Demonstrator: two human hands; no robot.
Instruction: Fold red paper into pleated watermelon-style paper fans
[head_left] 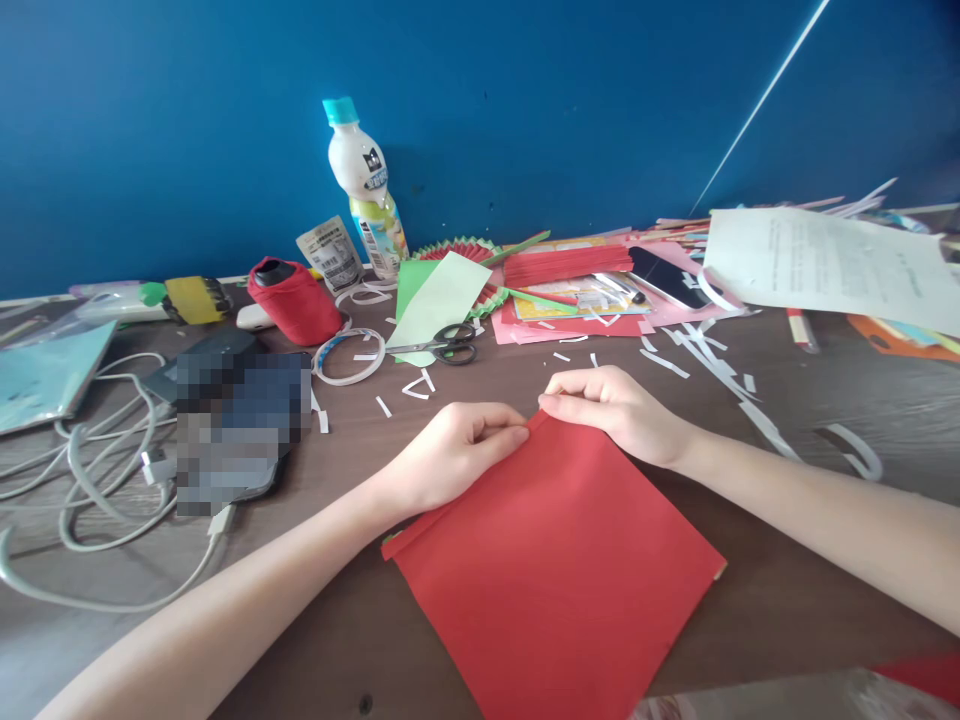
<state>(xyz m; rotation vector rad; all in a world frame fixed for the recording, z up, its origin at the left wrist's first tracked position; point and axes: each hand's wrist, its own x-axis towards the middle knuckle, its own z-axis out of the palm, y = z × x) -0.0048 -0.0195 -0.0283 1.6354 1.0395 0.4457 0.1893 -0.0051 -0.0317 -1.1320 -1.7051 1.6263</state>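
A cluttered brown craft table (825, 420) against a blue wall, seen from above by the person working at it. At far left lie a pale blue sheet and a tangle of white cables (97, 480), with a blurred dark object beside them. Behind these stand a red pouch (294, 300), a roll of clear tape (349, 357) and a white drink bottle with a teal cap (365, 190). A pair of black-handled scissors (446, 345) rests on a light green sheet (435, 300), with small white paper scraps scattered around.

In the centre foreground lies a red paper sheet (562, 580), turned like a diamond so one corner points away from the person. The left hand (450, 455) pinches the sheet's upper left edge between thumb and fingers, just short of that far corner; a narrow folded strip runs along that edge. The right hand (615, 405) presses down and pinches the far corner itself, fingertips nearly touching those of the left hand.

The step appears to be creasing a narrow fold along the paper's edge, likely one pleat. The next move would call for running the fingers evenly along the crease to keep it straight.

At right sit stacked coloured papers, a red pleated strip (566, 265), a dark phone (667, 277) and a large white printed sheet (825, 265).
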